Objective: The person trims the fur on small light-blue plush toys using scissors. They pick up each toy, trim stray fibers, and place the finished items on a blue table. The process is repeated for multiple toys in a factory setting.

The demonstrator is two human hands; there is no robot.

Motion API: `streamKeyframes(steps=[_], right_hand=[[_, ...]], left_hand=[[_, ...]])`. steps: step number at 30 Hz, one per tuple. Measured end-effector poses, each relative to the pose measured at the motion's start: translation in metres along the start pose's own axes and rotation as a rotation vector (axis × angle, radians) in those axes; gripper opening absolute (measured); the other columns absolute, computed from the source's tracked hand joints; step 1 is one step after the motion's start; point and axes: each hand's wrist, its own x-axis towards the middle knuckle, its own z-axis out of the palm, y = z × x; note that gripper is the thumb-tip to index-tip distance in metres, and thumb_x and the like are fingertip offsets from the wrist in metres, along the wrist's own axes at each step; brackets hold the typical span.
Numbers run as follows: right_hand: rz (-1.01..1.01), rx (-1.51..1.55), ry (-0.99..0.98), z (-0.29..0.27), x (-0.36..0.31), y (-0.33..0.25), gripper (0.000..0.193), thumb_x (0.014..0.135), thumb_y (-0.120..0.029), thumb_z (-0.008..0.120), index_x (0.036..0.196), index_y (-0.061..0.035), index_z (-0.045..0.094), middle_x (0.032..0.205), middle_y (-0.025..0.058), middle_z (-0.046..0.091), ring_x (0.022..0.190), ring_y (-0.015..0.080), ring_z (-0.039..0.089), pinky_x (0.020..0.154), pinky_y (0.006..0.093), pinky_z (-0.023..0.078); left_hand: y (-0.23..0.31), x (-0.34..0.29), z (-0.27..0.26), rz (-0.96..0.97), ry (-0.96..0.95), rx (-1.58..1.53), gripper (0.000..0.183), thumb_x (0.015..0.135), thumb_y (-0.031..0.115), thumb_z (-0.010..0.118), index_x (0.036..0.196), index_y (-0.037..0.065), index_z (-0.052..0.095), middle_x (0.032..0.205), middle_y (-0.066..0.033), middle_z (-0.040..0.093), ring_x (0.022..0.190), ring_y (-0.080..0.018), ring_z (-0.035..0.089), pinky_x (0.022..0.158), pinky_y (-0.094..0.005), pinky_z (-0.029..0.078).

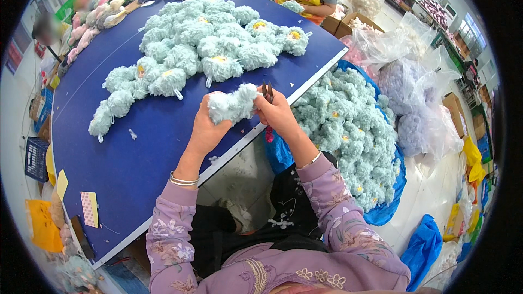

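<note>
One pale blue-green fluffy piece [231, 104] is in hand, held just above the near edge of the blue table [147, 169]. The left hand [211, 125] is closed around its left end; the right hand [277, 113] pinches at the other end while gripping a pair of snips [267, 93], dark blades pointing up and clear of the fluff. Work on this piece looks to be under way, not complete, though what the fingers are doing at its right end is hidden. Many similar pieces lie heaped on the table [180, 59], several with yellow patches or pale tabs showing, and a larger heap [346, 130] fills a blue sack [401, 177] to the right of the table. Which heap is finished and which waits cannot be told, so much may remain. Loose tufts [132, 134] on the table suggest trimming.
</note>
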Motion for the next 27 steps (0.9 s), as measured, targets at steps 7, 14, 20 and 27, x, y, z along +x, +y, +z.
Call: streamKeyframes(steps=[7,14,20,27], right_hand=[[-0.039,-0.052,0.015,-0.005,0.003,0.004,0.019,0.093,-0.020,0.059,0.100,-0.0017,0.058,0.072,0.0012,0.059,0.057,0.0048,0.049,0.047,0.0226,0.037],[-0.245,-0.151,0.096,0.001,0.001,0.011,0.018,0.093,-0.018,0.059,0.098,-0.0001,0.060,0.072,-0.0003,0.058,0.056,0.0043,0.048,0.049,0.0222,0.039],[-0.105,0.046,0.013,0.001,-0.006,-0.003,0.021,0.094,-0.020,0.058,0.102,-0.0001,0.060,0.070,-0.0001,0.055,0.055,0.0054,0.047,0.048,0.0225,0.039],[-0.123,0.157,-0.054,0.000,-0.008,-0.005,0.028,0.098,-0.022,0.050,0.111,0.0016,0.059,0.069,0.0034,0.052,0.048,0.0061,0.036,0.045,0.0243,0.030]], left_hand=[[0.004,0.001,0.005,0.139,0.039,0.125,0.055,0.075,0.001,0.067,0.125,0.003,0.044,0.121,-0.0098,0.050,0.109,-0.0197,0.052,0.095,-0.0317,0.042],[0.005,0.005,0.007,0.041,0.234,0.137,0.036,0.082,0.008,0.070,0.115,0.002,0.055,0.115,-0.0069,0.052,0.100,-0.0126,0.053,0.081,-0.0265,0.046],[0.008,0.000,0.008,-0.071,0.283,0.061,0.021,0.086,0.013,0.065,0.102,-0.001,0.062,0.080,0.0008,0.058,0.067,-0.0037,0.049,0.057,-0.0225,0.042],[0.010,0.003,0.003,-0.151,0.223,-0.081,0.016,0.090,0.009,0.055,0.101,0.000,0.062,0.075,0.0009,0.058,0.059,-0.0045,0.051,0.054,-0.0209,0.043]])
